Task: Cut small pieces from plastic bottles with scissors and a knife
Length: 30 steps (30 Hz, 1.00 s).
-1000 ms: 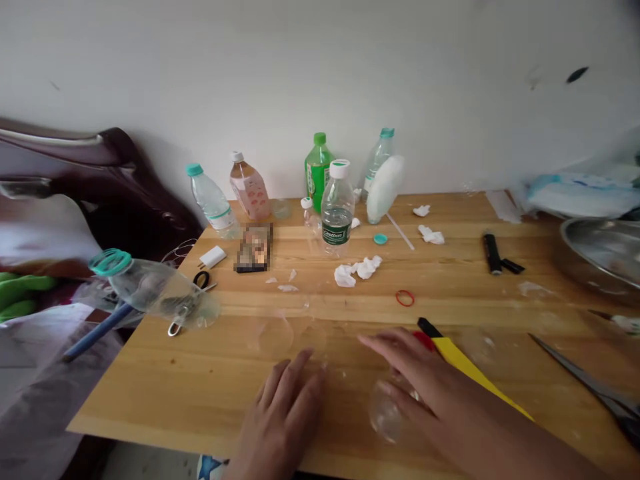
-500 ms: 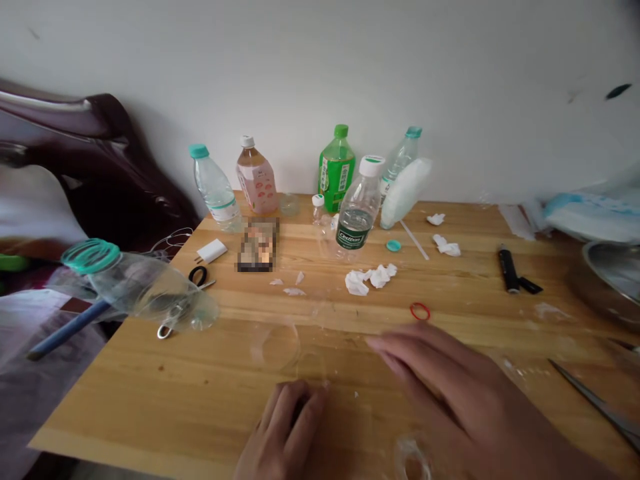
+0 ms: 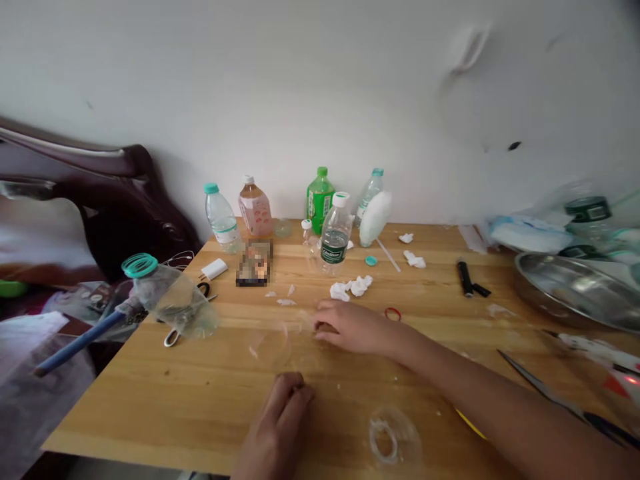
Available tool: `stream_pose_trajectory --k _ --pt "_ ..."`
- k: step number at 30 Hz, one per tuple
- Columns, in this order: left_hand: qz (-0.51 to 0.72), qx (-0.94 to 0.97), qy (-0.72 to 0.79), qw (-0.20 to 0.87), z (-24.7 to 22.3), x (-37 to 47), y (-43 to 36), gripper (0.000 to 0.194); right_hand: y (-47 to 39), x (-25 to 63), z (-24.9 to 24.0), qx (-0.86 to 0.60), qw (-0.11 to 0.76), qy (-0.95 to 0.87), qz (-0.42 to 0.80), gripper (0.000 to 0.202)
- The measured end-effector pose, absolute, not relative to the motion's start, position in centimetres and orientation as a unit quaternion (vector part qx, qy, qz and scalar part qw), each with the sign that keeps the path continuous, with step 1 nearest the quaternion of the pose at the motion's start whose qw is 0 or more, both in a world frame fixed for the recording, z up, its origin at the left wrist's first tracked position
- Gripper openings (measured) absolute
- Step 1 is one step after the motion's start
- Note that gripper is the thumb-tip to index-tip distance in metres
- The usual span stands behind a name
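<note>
My left hand (image 3: 280, 413) rests near the table's front edge with its fingers curled closed. What they hold, if anything, is too faint to make out. My right hand (image 3: 345, 323) reaches across the table, fingers bent and slightly apart, their tips beside a faint clear plastic piece (image 3: 303, 321). Just left of it, a clear plastic ring (image 3: 270, 347) lies between my hands. Another clear cut bottle piece (image 3: 393, 437) is under my right forearm's near side. Crumpled tissues (image 3: 351, 287) lie beyond my right hand, and a red rubber band (image 3: 393, 313) is close behind its wrist.
Several bottles stand along the wall, including a half-full water bottle (image 3: 335, 240) and a green drink bottle (image 3: 320, 203). A cut bottle (image 3: 175, 300) lies at the left edge. Scissors (image 3: 540, 387), a glue gun (image 3: 595, 350) and a metal basin (image 3: 575, 287) are at right.
My right hand has moved left and farther over the table, down to the clear plastic, and its fingers have bent. My left hand has shifted slightly. The camera view has tilted up and right.
</note>
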<state>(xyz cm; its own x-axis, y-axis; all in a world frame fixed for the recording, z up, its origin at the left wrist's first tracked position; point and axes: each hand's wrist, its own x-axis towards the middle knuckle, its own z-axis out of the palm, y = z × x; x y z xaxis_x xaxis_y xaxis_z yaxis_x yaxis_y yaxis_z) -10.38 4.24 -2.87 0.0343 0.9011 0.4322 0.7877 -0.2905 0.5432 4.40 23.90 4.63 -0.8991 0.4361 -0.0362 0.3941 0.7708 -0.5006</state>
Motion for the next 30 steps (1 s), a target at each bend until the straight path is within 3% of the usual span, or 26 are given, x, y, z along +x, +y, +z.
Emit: stream_pose_trajectory --k 5,8,12,16,21,26,30 --pt "0.33 0.727 0.599 0.057 -1.4 -9.2 6.7 0.029 23.5 3.9 5.5 -0.291 0.099 -0.907 0.29 0.031" --pt "0.279 0.732 0.621 0.029 -1.1 -8.3 9.0 0.031 24.6 3.6 7.0 -0.29 0.056 -0.898 0.327 0.044" --pt "0.261 0.742 0.618 -0.002 -0.9 -7.1 11.0 0.032 26.0 4.6 8.9 -0.307 0.005 -0.897 0.318 0.04" --pt "0.249 0.755 0.606 -0.034 -0.2 -6.9 9.4 0.045 26.3 6.7 9.3 -0.365 0.006 -0.895 0.257 0.045" --pt "0.227 0.802 0.552 -0.02 0.2 -8.5 6.3 0.048 25.0 8.6 7.5 -0.293 -0.04 -0.917 0.267 0.055" --pt "0.214 0.822 0.528 -0.025 0.0 -9.5 6.7 0.056 23.8 7.5 4.6 -0.265 -0.001 -0.931 0.251 0.048" --pt "0.192 0.845 0.495 -0.068 1.6 -8.9 8.2 0.041 24.2 6.2 4.1 -0.256 0.021 -0.935 0.244 0.035"
